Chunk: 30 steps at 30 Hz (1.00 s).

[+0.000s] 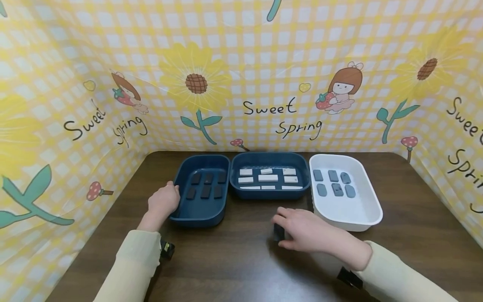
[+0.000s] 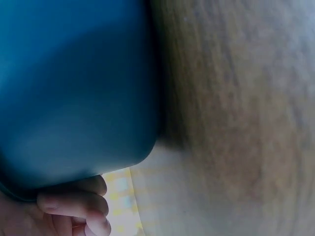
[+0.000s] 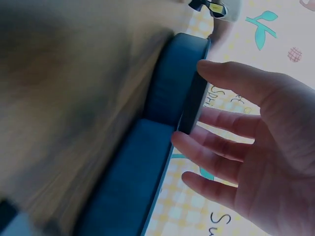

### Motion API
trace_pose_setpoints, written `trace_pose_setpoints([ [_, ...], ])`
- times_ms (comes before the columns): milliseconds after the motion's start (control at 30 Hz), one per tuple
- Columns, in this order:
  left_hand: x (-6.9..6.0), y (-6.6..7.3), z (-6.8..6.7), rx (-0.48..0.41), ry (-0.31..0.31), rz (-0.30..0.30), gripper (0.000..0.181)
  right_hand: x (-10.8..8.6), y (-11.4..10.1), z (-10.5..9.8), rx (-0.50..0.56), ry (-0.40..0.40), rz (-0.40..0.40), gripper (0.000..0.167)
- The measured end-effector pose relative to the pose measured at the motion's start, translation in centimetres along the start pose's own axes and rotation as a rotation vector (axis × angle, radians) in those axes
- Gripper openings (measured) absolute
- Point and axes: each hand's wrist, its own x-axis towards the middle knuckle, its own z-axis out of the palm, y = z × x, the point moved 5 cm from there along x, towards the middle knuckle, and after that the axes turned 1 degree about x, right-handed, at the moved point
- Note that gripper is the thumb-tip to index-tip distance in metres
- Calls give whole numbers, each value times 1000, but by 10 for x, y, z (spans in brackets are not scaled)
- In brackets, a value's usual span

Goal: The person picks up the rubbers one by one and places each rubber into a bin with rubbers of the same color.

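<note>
My right hand (image 1: 302, 228) is over the table in front of the trays, pinching a dark flat rectangular block (image 3: 193, 103) between thumb and fingertips. Much of that block is hidden behind the fingers in the head view. At the left, my left hand (image 1: 163, 202) grips the outer rim of a dark blue tray (image 1: 198, 220). Its curled fingers (image 2: 78, 204) show against the tray's outer wall in the left wrist view. Inside this tray lie several black blocks (image 1: 205, 192), arranged in two rows.
A second blue tray (image 1: 269, 193) in the middle holds rows of white blocks (image 1: 268, 178). To its right stands a white tray (image 1: 364, 207) with several grey-blue pieces (image 1: 333, 175). The trays stand side by side on a brown wooden table (image 1: 226, 260), before a yellow checked cloth (image 1: 241, 54).
</note>
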Motion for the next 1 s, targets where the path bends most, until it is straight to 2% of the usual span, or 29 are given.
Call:
trace_pose_setpoints([
  [200,1,0,1,-5,0,-7,44,32,-7,-5,49,46,-45,43],
  [500,4,1,1,-17,12,-5,45,87,-18,-9,98,116,-41,46],
  [733,5,1,1,-14,12,-14,44,128,-32,0,156,148,-38,48],
  [833,4,0,1,-15,5,-15,45,146,-37,5,192,171,-11,47],
  [1000,3,-1,1,-15,-4,-22,45,174,-46,18,251,199,36,35],
])
